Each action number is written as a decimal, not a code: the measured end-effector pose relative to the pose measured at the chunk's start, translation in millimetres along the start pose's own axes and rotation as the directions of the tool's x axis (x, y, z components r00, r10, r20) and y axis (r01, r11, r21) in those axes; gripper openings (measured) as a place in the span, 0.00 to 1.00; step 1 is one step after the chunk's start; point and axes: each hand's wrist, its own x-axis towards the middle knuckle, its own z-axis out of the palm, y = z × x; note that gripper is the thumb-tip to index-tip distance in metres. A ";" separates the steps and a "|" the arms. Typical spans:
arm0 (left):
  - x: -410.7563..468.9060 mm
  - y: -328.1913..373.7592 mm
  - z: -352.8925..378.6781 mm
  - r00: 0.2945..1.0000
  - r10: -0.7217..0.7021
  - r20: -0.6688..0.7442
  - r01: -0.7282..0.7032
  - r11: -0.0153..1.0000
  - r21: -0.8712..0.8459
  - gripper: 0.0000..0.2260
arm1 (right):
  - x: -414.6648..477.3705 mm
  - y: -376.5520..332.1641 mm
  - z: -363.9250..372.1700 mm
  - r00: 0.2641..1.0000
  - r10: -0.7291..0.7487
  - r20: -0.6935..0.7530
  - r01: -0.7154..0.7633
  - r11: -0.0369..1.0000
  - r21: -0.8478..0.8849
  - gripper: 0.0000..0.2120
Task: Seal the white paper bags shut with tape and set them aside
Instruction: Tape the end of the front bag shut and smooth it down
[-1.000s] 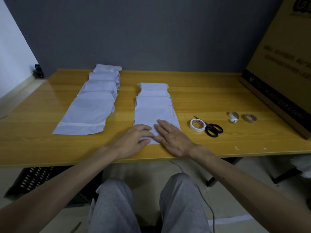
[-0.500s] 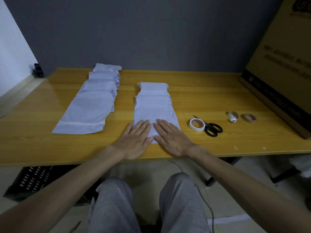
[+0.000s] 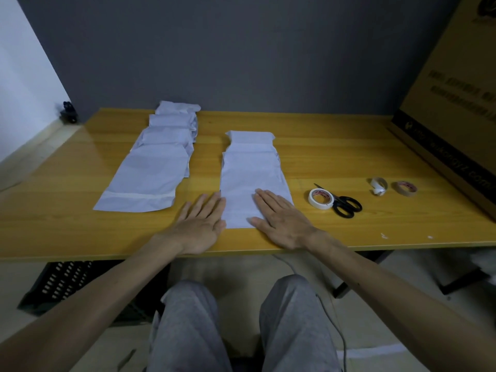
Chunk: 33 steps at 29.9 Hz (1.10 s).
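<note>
From where I stand, both hands lie flat, fingers straight and close together, holding nothing. The right hand (image 3: 279, 221) presses on the near right corner of the closest bag (image 3: 241, 208). The left hand (image 3: 200, 224) rests on the table (image 3: 349, 146) at the bag's nine o'clock edge, its fingertips just touching the paper. That bag heads a short row (image 3: 251, 162) of overlapping bags running toward twelve o'clock, and I see no tape on it.

At about ten o'clock lies a second row (image 3: 158, 167). Its nearest bag has a pale strip (image 3: 137, 196) across its near end, so I take this for the finished pile. Whether the bags behind it are taped, I cannot tell.

The tape roll (image 3: 320, 199) and scissors (image 3: 346, 206) sit at three o'clock of the right hand, untouched. I'd say the work is partway through. This bag is only being flattened, and it and the ones behind it need taping and moving over.
</note>
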 end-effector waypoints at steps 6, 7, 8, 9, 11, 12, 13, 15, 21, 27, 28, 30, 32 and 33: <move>-3.5 -6.8 -2.7 1.000 -0.010 -0.012 0.008 0.992 -0.123 0.27 | 0.8 1.0 1.5 1.000 -0.010 -0.010 0.009 1.000 -0.005 0.36; -4.7 -5.4 -3.0 0.999 -0.002 -0.049 -0.006 0.986 -0.167 0.27 | 1.3 1.7 1.9 1.000 -0.011 -0.014 0.011 1.000 -0.013 0.35; -5.5 -3.3 -3.8 0.995 0.020 -0.098 -0.040 0.977 -0.208 0.27 | 1.9 2.1 2.2 1.000 -0.011 -0.019 0.011 1.000 -0.021 0.35; -6.3 -0.4 -4.5 0.987 0.056 -0.153 -0.091 0.968 -0.232 0.26 | 2.5 1.7 2.8 1.000 -0.009 -0.019 0.008 1.000 -0.028 0.35; -4.8 9.7 -6.9 0.952 0.154 -0.265 -0.208 0.959 -0.190 0.23 | 3.0 0.5 3.7 1.000 0.001 -0.021 -0.002 0.999 -0.038 0.35; -2.6 16.4 -8.6 0.932 0.200 -0.301 -0.252 0.957 -0.146 0.22 | 3.0 0.3 3.7 1.000 0.005 -0.020 -0.006 0.999 -0.037 0.35; 0.5 23.0 -9.8 0.919 0.234 -0.318 -0.281 0.953 -0.110 0.22 | 2.9 0.3 3.3 1.000 0.008 -0.019 -0.008 0.999 -0.032 0.35; 6.6 34.0 -11.4 0.918 0.257 -0.302 -0.293 0.953 -0.080 0.22 | 2.8 0.3 2.9 1.000 0.004 -0.019 -0.004 1.000 -0.029 0.34; 13.4 31.5 2.0 0.976 0.173 -0.129 -0.164 0.983 0.079 0.24 | 1.7 -2.5 2.3 1.000 0.014 -0.010 -0.015 0.999 -0.038 0.34; 14.1 21.6 -2.1 0.995 0.095 -0.032 -0.092 0.992 0.084 0.26 | 6.5 -10.9 2.1 1.000 0.023 0.017 -0.023 0.999 -0.037 0.35; 13.3 20.1 -3.0 0.995 0.092 -0.026 -0.090 0.992 0.085 0.26 | 7.8 -13.0 2.4 1.000 0.023 0.018 -0.022 0.999 -0.036 0.35; 10.1 15.7 -3.8 0.996 0.083 -0.020 -0.081 0.992 0.092 0.26 | 10.7 -18.0 3.3 1.000 0.013 0.008 -0.013 0.999 -0.033 0.35; 6.9 12.1 -4.5 0.997 0.071 -0.007 -0.070 0.992 0.104 0.26 | 11.9 -23.0 4.8 1.000 0.001 -0.003 -0.001 1.000 -0.029 0.34; 6.1 11.0 -6.0 0.998 0.067 0.003 -0.067 0.991 0.113 0.26 | 11.7 -24.6 5.7 1.000 -0.005 -0.007 0.004 1.000 -0.027 0.34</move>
